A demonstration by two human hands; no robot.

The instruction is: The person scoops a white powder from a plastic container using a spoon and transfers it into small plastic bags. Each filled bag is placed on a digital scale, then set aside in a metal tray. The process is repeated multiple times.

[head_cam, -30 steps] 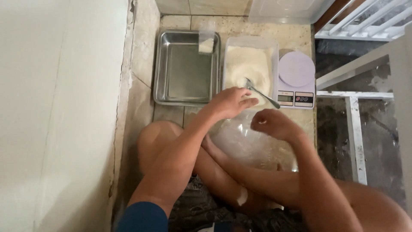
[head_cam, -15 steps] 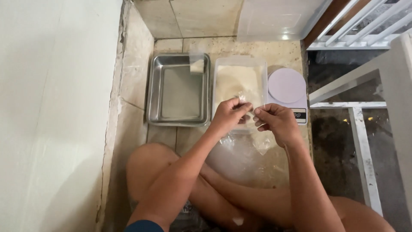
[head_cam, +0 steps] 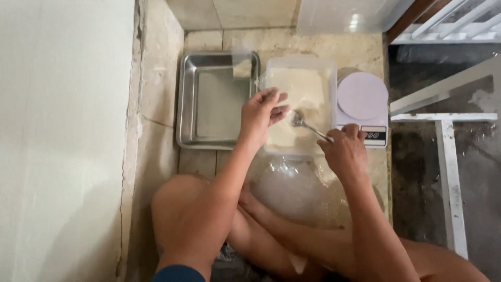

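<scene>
Gripping spoon, right hand, fingers curled

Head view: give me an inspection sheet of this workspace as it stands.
Surface: stone-tiled floor, person seated on it.
Job's things: clear tub of pale powder; spoon with its bowl in the powder; small clear bag.
Clutter: empty steel tray; kitchen scale; clear plastic bags by the knees.
Hands: left hand holds the small bag over the tub; right hand grips the spoon handle.
Cables: nothing seen.
Surroundings: white wall left; white frame right.
</scene>
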